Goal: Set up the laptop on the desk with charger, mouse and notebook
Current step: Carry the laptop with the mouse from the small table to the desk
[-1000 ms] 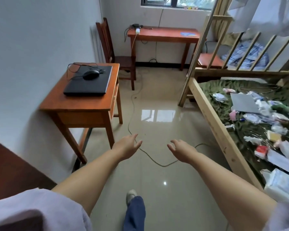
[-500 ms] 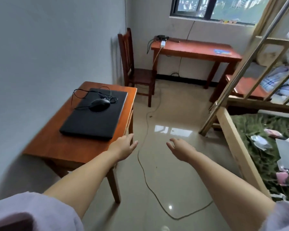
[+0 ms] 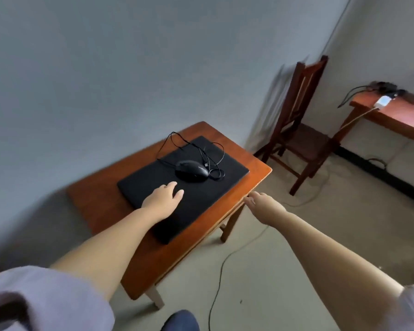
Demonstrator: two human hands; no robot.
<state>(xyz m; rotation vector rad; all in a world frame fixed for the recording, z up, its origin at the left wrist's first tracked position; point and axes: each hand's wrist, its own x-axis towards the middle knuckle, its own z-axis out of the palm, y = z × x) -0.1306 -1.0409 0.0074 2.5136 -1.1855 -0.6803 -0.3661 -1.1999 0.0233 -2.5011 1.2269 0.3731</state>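
Laptop [image 3: 184, 185] lies closed on the small desk [image 3: 253, 168], wired mouse [image 3: 192, 173] atop at its 1 o'clock; left hand [image 3: 161, 199] hovers loose-fingered, right hand [image 3: 264, 206] empty at 3 o'clock. Setup seems barely begun; no notebook visible.

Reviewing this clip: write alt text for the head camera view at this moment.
Seen from above, a person's open left hand reaches over a closed black laptop on a small wooden desk, near a wired mouse lying on the lid. The open right hand hovers by the desk's edge; a wooden chair stands behind.
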